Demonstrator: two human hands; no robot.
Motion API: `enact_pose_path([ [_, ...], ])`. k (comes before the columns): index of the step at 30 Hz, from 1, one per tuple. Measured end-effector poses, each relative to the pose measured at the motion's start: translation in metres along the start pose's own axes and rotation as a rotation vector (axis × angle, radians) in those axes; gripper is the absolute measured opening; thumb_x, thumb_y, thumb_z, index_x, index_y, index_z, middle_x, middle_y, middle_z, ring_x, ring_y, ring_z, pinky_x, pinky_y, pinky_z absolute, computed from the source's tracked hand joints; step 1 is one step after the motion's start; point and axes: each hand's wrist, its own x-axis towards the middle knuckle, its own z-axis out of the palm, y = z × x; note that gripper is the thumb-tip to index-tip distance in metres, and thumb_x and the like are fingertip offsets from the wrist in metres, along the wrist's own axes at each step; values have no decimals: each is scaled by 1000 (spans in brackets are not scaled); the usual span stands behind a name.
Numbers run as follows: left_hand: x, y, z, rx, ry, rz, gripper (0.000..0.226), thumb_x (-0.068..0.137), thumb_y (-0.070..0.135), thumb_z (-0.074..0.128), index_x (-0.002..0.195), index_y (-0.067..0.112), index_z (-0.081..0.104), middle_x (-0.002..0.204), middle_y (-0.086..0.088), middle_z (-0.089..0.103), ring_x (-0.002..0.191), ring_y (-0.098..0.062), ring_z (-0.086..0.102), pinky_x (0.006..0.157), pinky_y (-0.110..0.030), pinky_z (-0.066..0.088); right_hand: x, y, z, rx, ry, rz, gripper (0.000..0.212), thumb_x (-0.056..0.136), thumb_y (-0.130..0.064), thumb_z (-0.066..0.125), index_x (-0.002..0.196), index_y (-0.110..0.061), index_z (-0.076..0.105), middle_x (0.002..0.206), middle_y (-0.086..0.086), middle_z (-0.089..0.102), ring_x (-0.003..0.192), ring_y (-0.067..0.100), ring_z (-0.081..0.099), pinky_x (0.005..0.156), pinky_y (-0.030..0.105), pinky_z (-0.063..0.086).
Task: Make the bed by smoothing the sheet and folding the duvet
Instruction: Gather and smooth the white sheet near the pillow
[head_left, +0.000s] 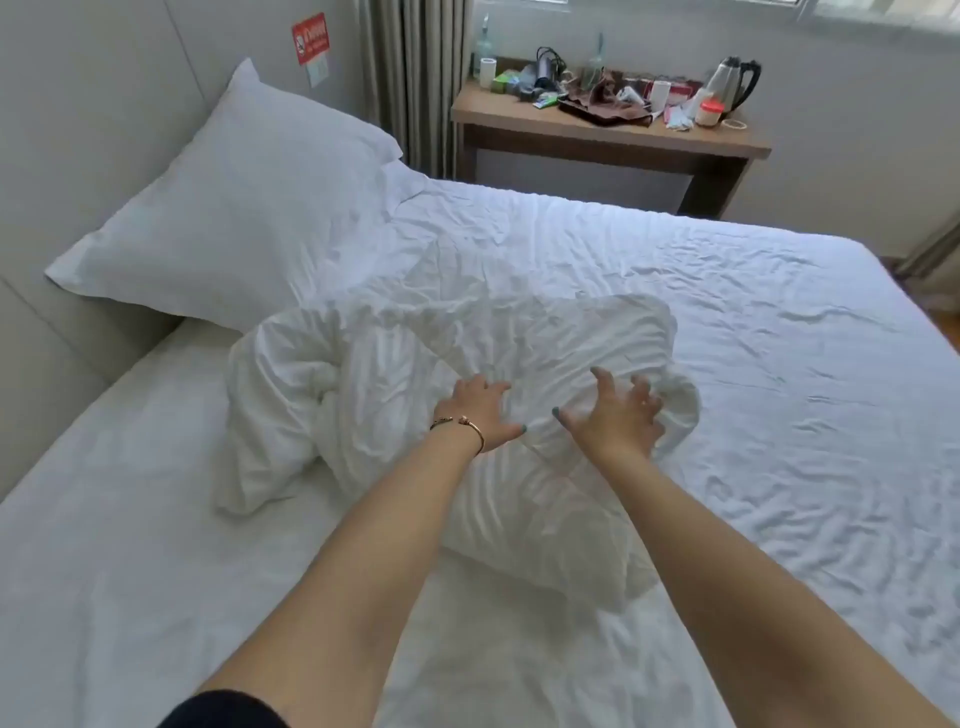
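Duvet of crumpled white cotton (415, 395) is bunched mid-bed on the wrinkled white sheet (753, 338). Left hand (480, 413) is pressed flat, fingers apart; right hand (618, 415) is clawed open above it, probably for gathering.

A padded headboard (78, 130) lines the left wall, with a red sign (310, 39) above. Far off, a cluttered wooden worktop (597, 137) stands beside grey curtains (415, 78), under a bright window (831, 10).
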Motion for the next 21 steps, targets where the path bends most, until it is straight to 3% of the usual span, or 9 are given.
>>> enact_pose_path([
  [3,32,-1,6,-23,59,-17,93,73,67,64,147,44,14,154,0,18,141,-29,15,105,-56,31,27,4,7,111,-84,198,114,61,-73,71,141,-59,-8,154,19,-6,137,46,18,107,60,29],
  [5,49,-3,21,14,1,-29,113,64,72,68,146,51,-7,159,5,-8,145,-35,-8,107,-67,17,39,16,21,206,-107,239,126,55,-68,78,137,-62,-18,148,25,10,130,46,34,104,57,37],
  [7,55,-3,37,65,-50,-32,122,58,77,66,141,54,-20,157,9,-19,145,-34,-15,105,-71,13,40,31,30,225,-108,179,128,56,-63,81,140,-57,-16,141,25,23,122,45,44,101,51,43],
  [11,43,-7,59,69,-39,0,123,53,82,63,140,54,-20,157,8,6,142,-29,13,104,-61,26,21,52,42,296,-93,58,117,61,-52,83,147,-47,4,143,18,27,124,37,46,94,42,44],
  [13,25,-10,59,45,-14,26,127,52,80,66,140,52,-22,146,4,27,131,-28,30,102,-52,34,5,59,47,375,-70,28,110,60,-50,84,144,-48,12,142,13,35,124,32,46,93,40,46],
  [17,-3,-17,38,68,-26,164,126,51,86,61,141,54,-22,131,3,49,116,-27,50,94,-41,45,-41,77,45,480,-87,-85,99,59,-51,79,140,-52,21,138,-2,47,118,21,52,83,29,43],
  [19,3,-10,10,73,92,210,121,46,92,51,143,55,-10,130,5,52,118,-23,52,94,-39,43,-65,84,40,553,-79,-125,93,56,-57,73,134,-57,23,135,-10,49,115,16,54,82,28,45],
  [21,18,10,-15,49,287,240,124,39,95,45,144,53,-7,138,6,36,128,-22,36,107,-48,30,-80,89,38,589,-78,-143,90,56,-58,71,129,-66,21,134,-15,48,115,10,53,82,25,46],
])
